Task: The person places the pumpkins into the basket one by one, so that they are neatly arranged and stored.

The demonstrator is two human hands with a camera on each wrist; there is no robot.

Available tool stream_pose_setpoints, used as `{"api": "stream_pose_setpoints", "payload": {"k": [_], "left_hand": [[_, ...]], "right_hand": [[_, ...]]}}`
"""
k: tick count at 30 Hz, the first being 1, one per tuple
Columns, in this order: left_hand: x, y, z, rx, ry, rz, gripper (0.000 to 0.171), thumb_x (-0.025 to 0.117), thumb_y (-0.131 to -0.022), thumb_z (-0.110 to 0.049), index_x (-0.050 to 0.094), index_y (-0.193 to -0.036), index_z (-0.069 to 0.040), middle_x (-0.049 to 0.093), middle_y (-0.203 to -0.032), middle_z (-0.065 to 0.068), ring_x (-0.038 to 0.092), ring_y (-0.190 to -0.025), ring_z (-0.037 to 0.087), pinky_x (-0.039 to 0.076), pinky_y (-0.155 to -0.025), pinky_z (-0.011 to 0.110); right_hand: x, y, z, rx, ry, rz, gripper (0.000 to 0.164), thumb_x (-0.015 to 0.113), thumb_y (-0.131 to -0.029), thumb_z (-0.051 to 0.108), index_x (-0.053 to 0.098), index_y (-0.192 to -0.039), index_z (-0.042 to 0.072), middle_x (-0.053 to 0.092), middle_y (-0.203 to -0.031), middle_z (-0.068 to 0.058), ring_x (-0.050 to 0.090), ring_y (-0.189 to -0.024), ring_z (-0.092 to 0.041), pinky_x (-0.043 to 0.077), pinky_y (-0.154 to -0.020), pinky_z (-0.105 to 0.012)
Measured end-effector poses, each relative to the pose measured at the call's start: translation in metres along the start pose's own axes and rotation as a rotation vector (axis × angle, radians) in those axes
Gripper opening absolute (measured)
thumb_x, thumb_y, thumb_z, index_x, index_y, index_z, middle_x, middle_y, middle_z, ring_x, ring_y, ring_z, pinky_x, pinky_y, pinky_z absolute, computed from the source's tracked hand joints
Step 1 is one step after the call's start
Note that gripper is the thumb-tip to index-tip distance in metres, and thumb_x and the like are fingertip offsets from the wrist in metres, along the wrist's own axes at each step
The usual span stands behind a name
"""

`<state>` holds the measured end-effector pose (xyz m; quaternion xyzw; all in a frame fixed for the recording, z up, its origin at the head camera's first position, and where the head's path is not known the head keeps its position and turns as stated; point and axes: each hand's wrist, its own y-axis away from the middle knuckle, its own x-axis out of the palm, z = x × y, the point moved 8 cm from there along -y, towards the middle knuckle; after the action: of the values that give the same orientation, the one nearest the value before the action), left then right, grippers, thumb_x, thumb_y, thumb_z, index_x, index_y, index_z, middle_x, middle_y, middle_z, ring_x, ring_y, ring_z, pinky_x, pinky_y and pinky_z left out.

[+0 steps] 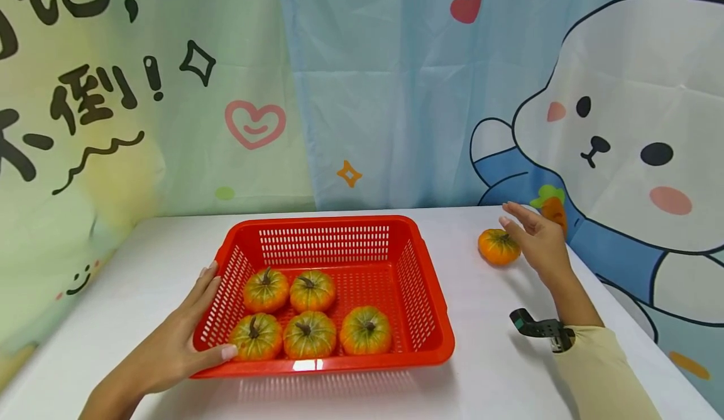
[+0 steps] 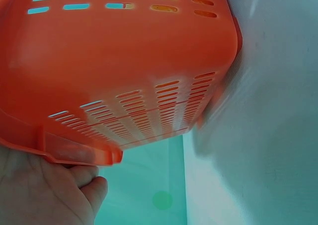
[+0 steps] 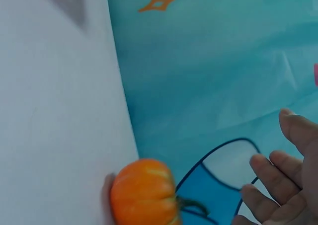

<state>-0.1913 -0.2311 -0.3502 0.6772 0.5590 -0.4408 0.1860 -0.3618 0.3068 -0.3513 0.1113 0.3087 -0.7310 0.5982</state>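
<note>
A red plastic basket (image 1: 418, 294) with slotted walls stands on the table. Inside, several small orange-and-green pumpkins (image 1: 310, 335) sit toward its left and front. My left hand (image 1: 175, 344) holds the basket's left front corner, thumb over the rim; in the left wrist view its fingers (image 2: 89, 185) lie beneath the rim. One more pumpkin (image 1: 499, 247) rests on the table right of the basket. Just over its right side hovers my right hand (image 1: 537, 241), fingers extended and nothing in its grasp. The right wrist view shows this pumpkin (image 3: 144, 192) with its stem toward the spread fingers.
The white table (image 1: 469, 357) extends to both sides of the basket. Behind its back edge hangs a printed curtain (image 1: 362, 93) with hearts, lettering and a cartoon animal. A dark camera mount (image 1: 540, 327) juts from my right wrist.
</note>
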Motion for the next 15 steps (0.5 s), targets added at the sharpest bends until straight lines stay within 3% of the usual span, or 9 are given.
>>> {"api": "stream_pose_setpoints", "payload": {"k": [9,15], "left_hand": [[0.0,0.002,0.001,-0.002,0.023,-0.002,0.106,0.077,-0.08,-0.035,0.01,-0.157,-0.008,0.001,-0.163,0.007,0.0,-0.147,0.029,0.025,-0.098,0.069],[0.0,0.001,0.001,0.011,0.004,-0.004,0.105,0.076,-0.08,-0.035,0.009,-0.157,-0.009,0.001,-0.163,0.007,0.002,-0.147,0.031,0.018,-0.108,0.049]], "right_hand": [[0.0,-0.007,-0.042,0.175,-0.06,-0.018,0.082,0.055,-0.091,0.059,0.031,-0.153,0.01,0.029,-0.156,-0.012,0.021,-0.144,-0.032,0.024,-0.109,-0.049],[0.011,-0.006,-0.068,0.28,-0.094,0.061,0.1,0.056,-0.086,0.066,0.01,-0.157,0.013,0.014,-0.16,-0.013,0.011,-0.146,-0.033,0.022,-0.109,-0.051]]}}
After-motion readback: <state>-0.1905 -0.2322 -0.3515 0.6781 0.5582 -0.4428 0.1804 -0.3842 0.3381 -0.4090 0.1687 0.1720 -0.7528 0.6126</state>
